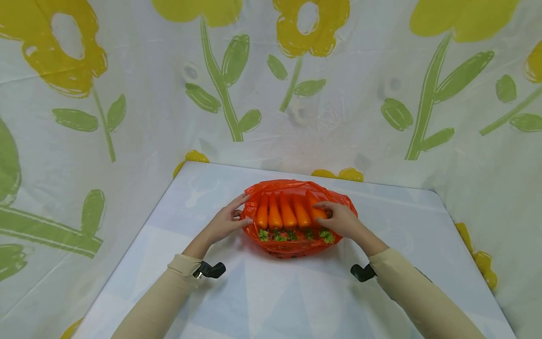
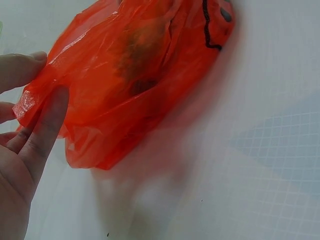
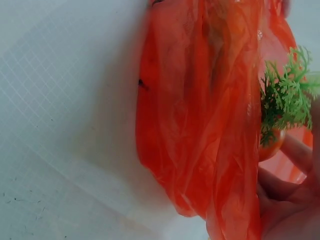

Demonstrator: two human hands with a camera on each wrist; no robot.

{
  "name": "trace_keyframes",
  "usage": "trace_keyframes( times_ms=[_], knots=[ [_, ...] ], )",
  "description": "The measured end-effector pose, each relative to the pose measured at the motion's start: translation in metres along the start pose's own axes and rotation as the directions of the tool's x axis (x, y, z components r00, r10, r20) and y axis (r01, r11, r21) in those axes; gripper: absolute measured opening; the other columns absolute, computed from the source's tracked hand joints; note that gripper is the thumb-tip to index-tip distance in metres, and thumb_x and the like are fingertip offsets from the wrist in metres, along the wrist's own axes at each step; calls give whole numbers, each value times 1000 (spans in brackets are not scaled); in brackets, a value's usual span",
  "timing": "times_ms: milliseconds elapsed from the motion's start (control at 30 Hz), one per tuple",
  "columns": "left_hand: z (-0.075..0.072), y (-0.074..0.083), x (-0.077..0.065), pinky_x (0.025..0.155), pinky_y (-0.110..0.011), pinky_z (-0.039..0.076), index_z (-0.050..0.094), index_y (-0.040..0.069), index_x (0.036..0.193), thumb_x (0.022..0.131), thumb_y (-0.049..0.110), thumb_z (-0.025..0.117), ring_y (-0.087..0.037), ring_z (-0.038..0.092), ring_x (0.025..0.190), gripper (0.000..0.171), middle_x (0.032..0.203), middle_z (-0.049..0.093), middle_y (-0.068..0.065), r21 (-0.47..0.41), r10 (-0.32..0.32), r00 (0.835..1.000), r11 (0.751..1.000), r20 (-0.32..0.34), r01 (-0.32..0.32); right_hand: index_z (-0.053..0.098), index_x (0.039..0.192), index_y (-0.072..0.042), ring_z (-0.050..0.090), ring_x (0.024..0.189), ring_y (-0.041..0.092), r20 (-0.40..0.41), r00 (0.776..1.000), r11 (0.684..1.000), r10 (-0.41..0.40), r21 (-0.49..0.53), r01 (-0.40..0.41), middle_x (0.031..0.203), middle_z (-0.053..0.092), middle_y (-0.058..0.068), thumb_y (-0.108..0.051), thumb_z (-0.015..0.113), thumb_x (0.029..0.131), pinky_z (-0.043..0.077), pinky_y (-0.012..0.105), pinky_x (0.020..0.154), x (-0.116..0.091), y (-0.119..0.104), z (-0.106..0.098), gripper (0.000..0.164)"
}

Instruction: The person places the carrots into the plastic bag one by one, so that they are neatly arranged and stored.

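A red plastic bag lies opened out on the table. Side by side inside it rest several orange carrots with green leafy tops toward the near side. At the bag's left edge, my left hand pinches the thin plastic between thumb and fingers, which the left wrist view shows up close. My right hand reaches over the bag's right side and grips the rightmost carrot. The right wrist view shows that carrot's leafy top beside the hand, with its body mostly hidden by the bag.
The white table has pale blue triangle patterns. A cloth curtain with yellow flowers and green leaves hangs behind it and at both sides. Black wrist devices show at both sleeves.
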State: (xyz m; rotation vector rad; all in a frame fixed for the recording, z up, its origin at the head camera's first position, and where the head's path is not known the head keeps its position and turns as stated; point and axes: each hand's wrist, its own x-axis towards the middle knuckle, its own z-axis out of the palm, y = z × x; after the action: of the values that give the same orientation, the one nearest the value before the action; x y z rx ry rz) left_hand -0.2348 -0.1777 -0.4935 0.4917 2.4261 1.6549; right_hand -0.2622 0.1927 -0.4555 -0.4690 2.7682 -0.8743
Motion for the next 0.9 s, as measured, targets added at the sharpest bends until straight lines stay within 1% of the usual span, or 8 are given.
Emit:
trace_keyframes(
  times_ms=[167,367,467,600,733,900],
  knots=[
    [0,0,0,98,-37,54,32,7,159,95,18,74,-27,64,111,78,169,15,-12,-7,3,1000,1000,6,-3,63,139,-13,57,123,38,23,999,999,34,-37,-33,134,63,19,-30,70,96,48,58,103,5,2,4,47],
    [1,1,0,101,-44,52,32,7,160,95,18,74,-27,64,110,78,169,16,-12,-2,7,1000,1000,5,-7,62,139,-9,57,123,38,36,999,997,31,-66,-28,134,63,20,-28,71,95,46,58,105,12,0,6,49],
    [1,0,1,102,-46,51,32,7,160,95,17,74,-27,64,110,78,169,16,-11,-4,12,1000,1000,7,-12,62,139,-7,57,122,38,42,999,996,20,-83,-16,135,63,19,-27,71,95,46,58,105,15,-3,7,49],
    [1,0,1,102,-46,51,31,7,160,95,16,74,-29,65,112,78,170,15,-11,-15,16,1000,1000,9,-16,61,139,-7,59,116,35,52,998,994,26,-105,-20,133,63,18,-27,72,95,48,57,103,19,-4,7,49],
    [1,0,1,102,-46,52,31,8,160,95,15,74,-31,64,115,78,170,15,-10,-27,21,1000,999,10,-21,61,139,-7,61,110,32,65,997,992,38,-121,-30,131,65,18,-26,73,95,50,55,101,22,-3,9,50],
    [1,1,2,100,-44,53,32,9,160,94,16,75,-31,64,114,78,170,16,-9,-27,16,1000,1000,9,-16,61,139,-7,60,110,32,94,993,991,71,-120,-59,133,64,17,-24,75,93,50,55,102,23,-2,12,51]
  ],
)
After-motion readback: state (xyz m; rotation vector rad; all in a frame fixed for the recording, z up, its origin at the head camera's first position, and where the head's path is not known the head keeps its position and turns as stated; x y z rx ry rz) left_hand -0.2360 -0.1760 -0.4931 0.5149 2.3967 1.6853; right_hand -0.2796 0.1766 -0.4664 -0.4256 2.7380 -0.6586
